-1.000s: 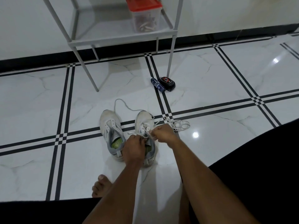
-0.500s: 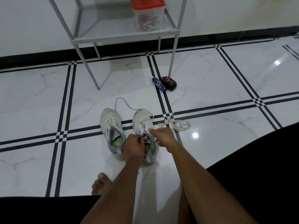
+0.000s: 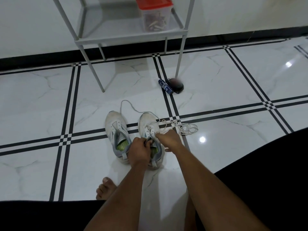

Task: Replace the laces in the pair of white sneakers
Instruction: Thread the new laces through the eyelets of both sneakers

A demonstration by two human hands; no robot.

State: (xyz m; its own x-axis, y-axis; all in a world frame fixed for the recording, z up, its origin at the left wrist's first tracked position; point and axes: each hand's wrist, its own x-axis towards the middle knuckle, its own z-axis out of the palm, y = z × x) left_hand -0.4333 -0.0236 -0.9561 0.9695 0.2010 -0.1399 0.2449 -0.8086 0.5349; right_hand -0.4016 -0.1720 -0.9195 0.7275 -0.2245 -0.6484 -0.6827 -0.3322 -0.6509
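Left hand (image 3: pixel 139 150) fingers curled tight, gripping the tongue area of the right-side sneaker (image 3: pixel 150 130). Right hand (image 3: pixel 168 139) pinches the white lace (image 3: pixel 181 128) at the eyelets; thumb sticks out loose. Slack lace lies coiled on the glossy marble-look tile floor (image 3: pixel 233 147). The other sneaker (image 3: pixel 115 129) stands just beside it, unlaced. A grey metal rack (image 3: pixel 130 37) with a red-lidded tub (image 3: pixel 155 15) stands behind.

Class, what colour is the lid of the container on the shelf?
Red lid, shown in the head view.
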